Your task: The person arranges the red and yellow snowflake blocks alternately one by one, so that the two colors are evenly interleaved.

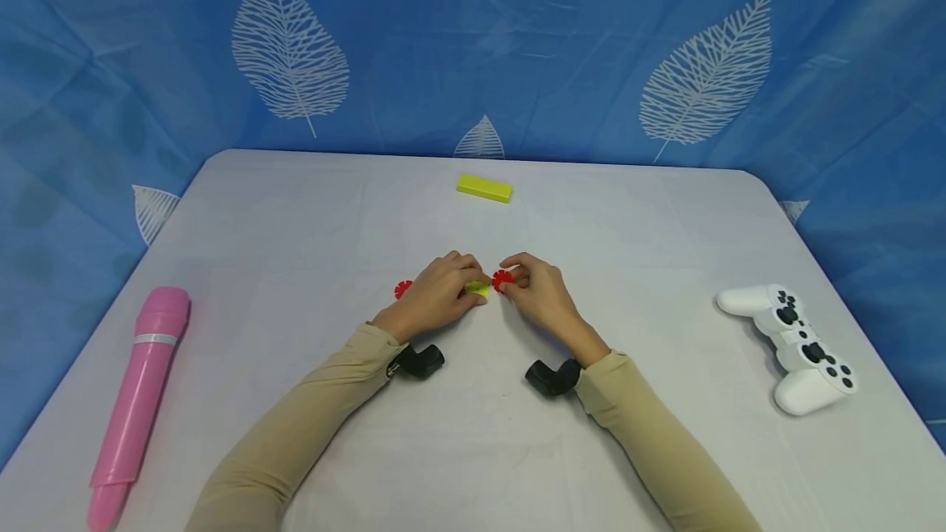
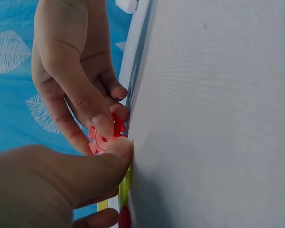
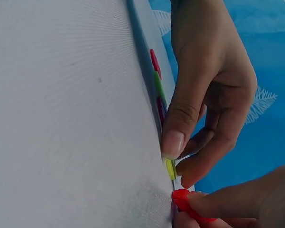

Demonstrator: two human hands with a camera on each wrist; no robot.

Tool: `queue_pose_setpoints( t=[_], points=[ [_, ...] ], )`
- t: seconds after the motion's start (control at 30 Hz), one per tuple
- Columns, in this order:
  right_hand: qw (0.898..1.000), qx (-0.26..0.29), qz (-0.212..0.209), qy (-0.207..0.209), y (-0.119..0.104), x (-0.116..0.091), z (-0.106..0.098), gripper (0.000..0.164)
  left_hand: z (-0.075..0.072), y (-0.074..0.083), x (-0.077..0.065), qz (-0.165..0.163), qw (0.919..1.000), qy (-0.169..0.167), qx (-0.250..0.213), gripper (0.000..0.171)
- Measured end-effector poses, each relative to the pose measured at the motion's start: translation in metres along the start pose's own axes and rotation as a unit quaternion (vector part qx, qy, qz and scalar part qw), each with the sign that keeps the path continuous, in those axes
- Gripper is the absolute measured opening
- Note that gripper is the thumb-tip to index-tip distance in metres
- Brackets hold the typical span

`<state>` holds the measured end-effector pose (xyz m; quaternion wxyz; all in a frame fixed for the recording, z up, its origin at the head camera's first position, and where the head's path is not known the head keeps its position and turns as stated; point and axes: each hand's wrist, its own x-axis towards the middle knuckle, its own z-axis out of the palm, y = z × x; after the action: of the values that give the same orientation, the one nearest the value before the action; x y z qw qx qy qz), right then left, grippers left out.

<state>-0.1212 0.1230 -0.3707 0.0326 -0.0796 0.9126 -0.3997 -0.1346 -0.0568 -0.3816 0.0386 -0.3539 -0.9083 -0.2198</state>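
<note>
My right hand (image 1: 543, 294) pinches a red notched plastic disc (image 1: 502, 280) between thumb and fingers, tilted up on its edge. Just left of it, my left hand (image 1: 439, 290) grips a yellow notched disc (image 1: 478, 288) low over the white table. The right wrist view shows the yellow disc (image 3: 170, 169) at the near end of a row with a green disc (image 3: 159, 88) and red discs (image 3: 155, 64), partly hidden by the left hand. In the left wrist view, the left thumb overlaps the lower edge of the held red disc (image 2: 100, 143).
A yellow rectangular block (image 1: 484, 188) lies near the table's far edge. On the left is a pink toy microphone (image 1: 148, 376), on the right a white game controller (image 1: 801, 347). Black wrist devices (image 1: 553, 378) hang under both sleeves. Behind the table (image 1: 628, 228) hangs blue leaf-patterned cloth.
</note>
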Motion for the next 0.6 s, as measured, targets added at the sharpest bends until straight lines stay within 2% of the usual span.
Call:
queue_pose_setpoints(
  t=[0.37,0.6],
  points=[
    [0.999,-0.031,0.019,-0.018,-0.0006,-0.0018,-0.0009,0.024,-0.0002,0.0006,0.0005,-0.004,1.0,-0.006,-0.006,0.024],
    [0.998,-0.063,-0.017,-0.007,-0.0004,-0.0022,0.0019,0.023,0.0001,0.0001,0.0003,-0.004,1.0,-0.006,-0.003,0.026]
  ],
)
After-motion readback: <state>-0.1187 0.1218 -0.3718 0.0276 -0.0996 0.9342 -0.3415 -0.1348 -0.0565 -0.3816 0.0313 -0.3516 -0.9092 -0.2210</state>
